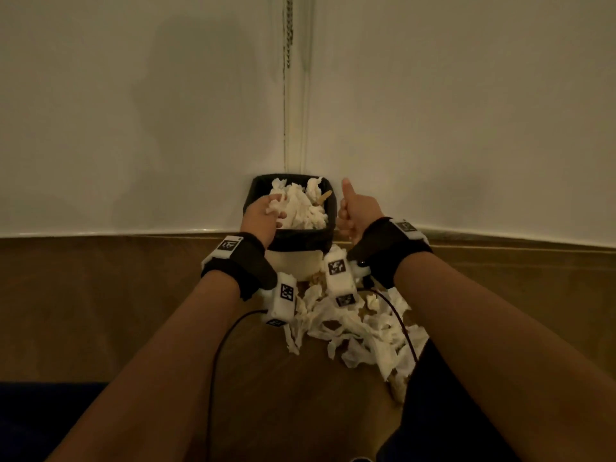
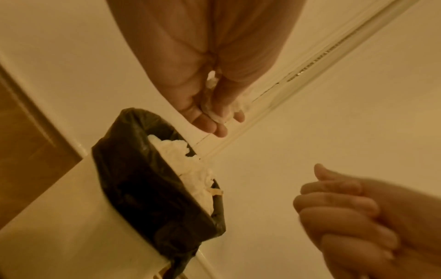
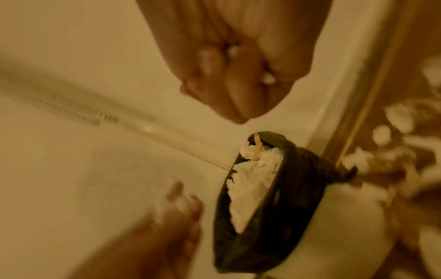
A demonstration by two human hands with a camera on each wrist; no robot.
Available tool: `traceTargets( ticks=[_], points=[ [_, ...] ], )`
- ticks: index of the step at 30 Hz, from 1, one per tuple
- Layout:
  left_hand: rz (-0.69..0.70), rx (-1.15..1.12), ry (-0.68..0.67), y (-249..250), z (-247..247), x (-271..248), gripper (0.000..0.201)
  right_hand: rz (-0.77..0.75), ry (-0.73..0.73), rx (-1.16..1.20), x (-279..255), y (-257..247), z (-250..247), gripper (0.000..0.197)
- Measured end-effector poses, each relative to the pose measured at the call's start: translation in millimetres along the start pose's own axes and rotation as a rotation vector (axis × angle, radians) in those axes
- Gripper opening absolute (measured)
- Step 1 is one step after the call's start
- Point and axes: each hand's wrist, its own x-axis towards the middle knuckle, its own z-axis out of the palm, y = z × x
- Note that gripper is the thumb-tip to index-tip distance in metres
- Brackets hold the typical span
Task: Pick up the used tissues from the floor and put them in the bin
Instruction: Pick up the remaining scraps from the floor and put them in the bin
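Note:
A white bin with a black liner (image 1: 300,240) stands in the wall corner, heaped with crumpled tissues (image 1: 301,210). My left hand (image 1: 263,211) hovers over the bin's left rim and pinches a white tissue (image 1: 276,203); the left wrist view shows that tissue (image 2: 214,113) between the fingers above the bin (image 2: 143,188). My right hand (image 1: 353,211) is a fist with the thumb up, just right of the bin. In the right wrist view small white tissue bits (image 3: 267,79) show inside its curled fingers. A pile of tissues (image 1: 360,331) lies on the floor in front of the bin.
White walls meet behind the bin at a corner strip (image 1: 295,95). The floor (image 1: 116,311) is brown wood. Black cables (image 1: 220,345) hang from both wrist units. A dark blue surface (image 1: 40,421) fills the lower left, and dark clothing (image 1: 450,411) the lower right.

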Motion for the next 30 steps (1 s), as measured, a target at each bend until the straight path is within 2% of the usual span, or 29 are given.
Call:
traceTargets(
  ticks=[2, 5, 8, 12, 13, 16, 17, 18, 20, 23, 26, 30],
  points=[
    [0.102, 0.053, 0.007, 8, -2, 0, 0.032, -0.039, 0.043, -0.059, 5, -3, 2, 0.055],
    [0.176, 0.202, 0.064, 12, -4, 1, 0.041, -0.078, 0.060, -0.190, 13, -9, 2, 0.043],
    [0.150, 0.363, 0.094, 12, -3, 7, 0.038, -0.152, 0.142, -0.290, 28, -10, 6, 0.040],
    [0.130, 0.380, 0.040, 8, 0, 20, 0.023, -0.299, 0.252, -0.300, 51, -6, 16, 0.049],
    [0.119, 0.391, 0.024, 5, 1, 24, 0.025, -0.303, 0.220, -0.345, 57, -4, 17, 0.044],
    [0.093, 0.413, -0.008, -6, 3, 35, 0.025, -0.140, 0.040, -0.402, 74, 1, 18, 0.024],
    [0.088, 0.421, -0.022, -9, 3, 39, 0.031, -0.087, -0.019, -0.438, 75, 1, 20, 0.017],
    [0.099, 0.448, -0.030, -13, 3, 43, 0.039, -0.073, -0.056, -0.501, 77, 3, 20, 0.017],
    [0.165, 0.542, -0.020, -19, 4, 50, 0.048, -0.072, -0.093, -0.624, 85, 9, 20, 0.040],
    [0.294, 0.616, -0.001, -28, 7, 59, 0.049, -0.156, -0.076, -0.721, 88, 13, 21, 0.045],
    [0.327, 0.620, -0.013, -29, 10, 66, 0.038, -0.293, -0.045, -0.727, 89, 17, 26, 0.038],
    [0.458, 0.862, 0.007, -28, 14, 66, 0.026, -0.461, 0.081, -0.898, 88, 24, 28, 0.029]
  ],
)
